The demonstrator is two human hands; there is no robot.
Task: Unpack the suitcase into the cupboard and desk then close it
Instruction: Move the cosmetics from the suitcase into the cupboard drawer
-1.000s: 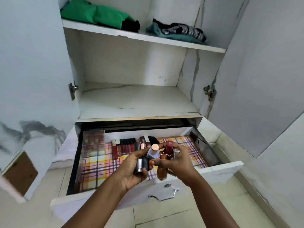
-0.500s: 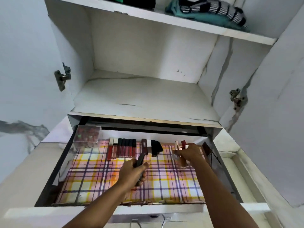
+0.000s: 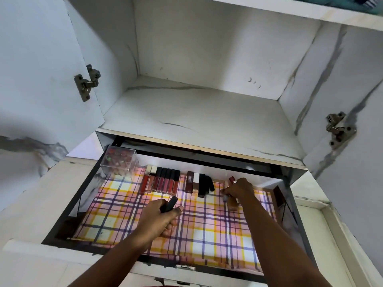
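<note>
My left hand [image 3: 158,218] grips a dark tube [image 3: 170,203]; my right hand [image 3: 238,189] clutches several cosmetic tubes [image 3: 231,200]. Beyond my left hand lies a row of lip glosses [image 3: 160,182], with a clear box [image 3: 120,161] further left. No labels are readable.

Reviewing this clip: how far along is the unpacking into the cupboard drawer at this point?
Done: a row of lip gloss tubes and a clear box already sit along the back of the open drawer, and folded clothes lie on the top shelf. In hand: the right hand is setting cosmetics down at the back right; the left hand holds a dark tube. Left: placing those. The suitcase is out of view.
</note>
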